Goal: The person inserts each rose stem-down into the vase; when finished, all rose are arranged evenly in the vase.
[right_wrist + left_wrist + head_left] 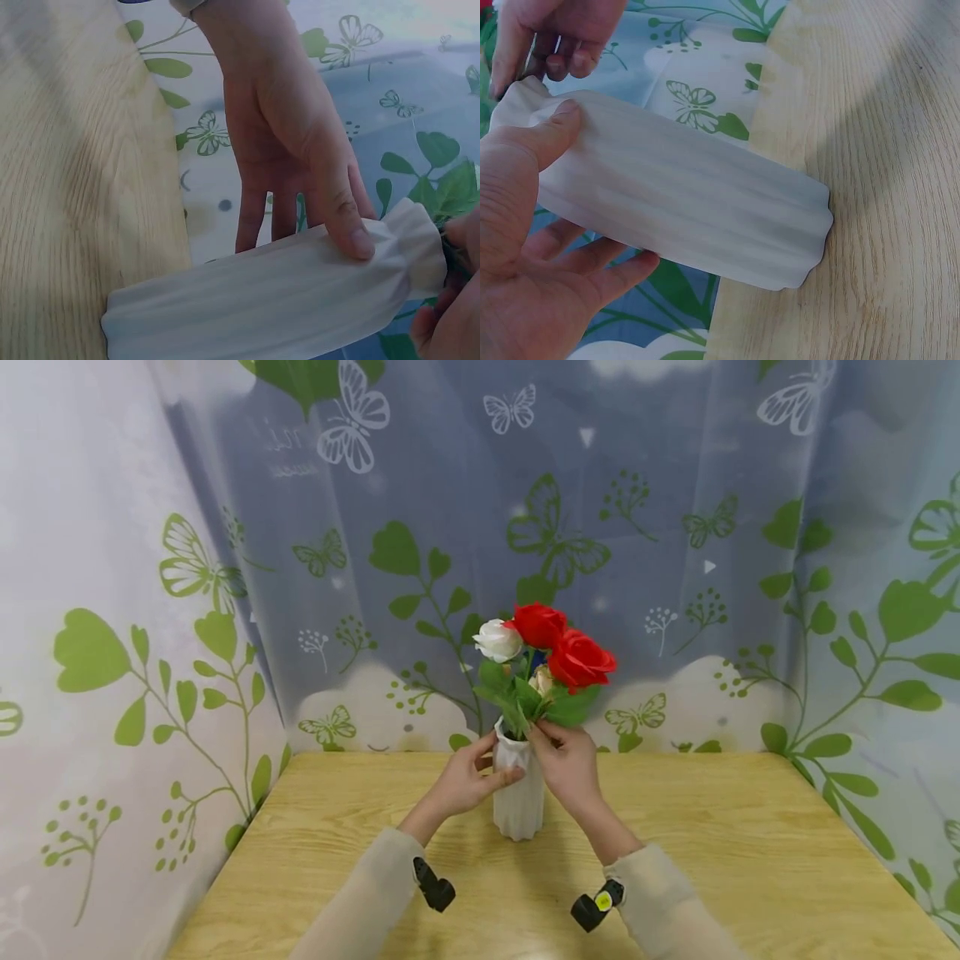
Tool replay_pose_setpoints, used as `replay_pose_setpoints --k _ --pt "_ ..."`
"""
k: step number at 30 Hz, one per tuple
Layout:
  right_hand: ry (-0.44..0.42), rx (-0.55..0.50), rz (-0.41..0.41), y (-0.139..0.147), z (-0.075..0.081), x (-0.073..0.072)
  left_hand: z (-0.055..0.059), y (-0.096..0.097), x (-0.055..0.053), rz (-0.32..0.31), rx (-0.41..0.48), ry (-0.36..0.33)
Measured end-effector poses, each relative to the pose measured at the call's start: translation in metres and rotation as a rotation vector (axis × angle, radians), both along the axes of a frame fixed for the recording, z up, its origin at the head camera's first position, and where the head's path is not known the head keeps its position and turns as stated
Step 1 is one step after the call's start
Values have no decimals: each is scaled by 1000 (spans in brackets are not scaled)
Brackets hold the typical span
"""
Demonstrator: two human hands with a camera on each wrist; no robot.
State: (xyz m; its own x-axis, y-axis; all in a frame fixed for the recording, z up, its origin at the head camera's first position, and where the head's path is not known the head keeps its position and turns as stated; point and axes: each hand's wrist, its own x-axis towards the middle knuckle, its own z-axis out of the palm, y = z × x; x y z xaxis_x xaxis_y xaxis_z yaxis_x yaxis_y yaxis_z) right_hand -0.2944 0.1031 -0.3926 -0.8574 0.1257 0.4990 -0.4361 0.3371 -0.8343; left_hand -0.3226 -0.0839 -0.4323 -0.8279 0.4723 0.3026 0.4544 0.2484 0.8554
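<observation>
A white fluted vase [517, 806] stands upright on the table with flowers in its mouth. Two red roses [581, 660], a white rose [497, 640] and a small cream bloom [541, 682] rise above green leaves [517, 697]. My left hand [467, 779] holds the vase near its top, its thumb [555, 131] across the front and fingers on the far side. At the rim, my right hand [567, 768] pinches the stems below the leaves; in the right wrist view this hand [459, 315] is cut off by the edge. The lower stems are hidden inside the vase.
The wood-grain table [360, 810] extends on both sides of the vase. Behind it hangs a blue-grey curtain [450, 485] printed with butterflies and leaves, with similar pale sheets to the left and right. Black wrist cameras sit by both sleeves.
</observation>
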Motion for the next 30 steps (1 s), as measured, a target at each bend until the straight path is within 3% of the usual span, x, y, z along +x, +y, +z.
replay_pose_setpoints --k 3,9,14,19,24,30 --pt "-9 28 0 -1 1 2 -2 0 0 -3 0 -1" --pt "-149 -25 0 0 1 8 -3 0 -1 3 -3 -4" --pt "-60 -42 -27 -4 -2 8 -2 1 0 3 -1 -16" --pt "41 47 -35 -11 0 8 -2 0 1 3 -4 -21" --pt "41 131 -55 -13 2 9 -4 -1 1 10 -5 -28" --pt "55 63 -104 -9 11 8 -2 -1 0 10 -6 -16"
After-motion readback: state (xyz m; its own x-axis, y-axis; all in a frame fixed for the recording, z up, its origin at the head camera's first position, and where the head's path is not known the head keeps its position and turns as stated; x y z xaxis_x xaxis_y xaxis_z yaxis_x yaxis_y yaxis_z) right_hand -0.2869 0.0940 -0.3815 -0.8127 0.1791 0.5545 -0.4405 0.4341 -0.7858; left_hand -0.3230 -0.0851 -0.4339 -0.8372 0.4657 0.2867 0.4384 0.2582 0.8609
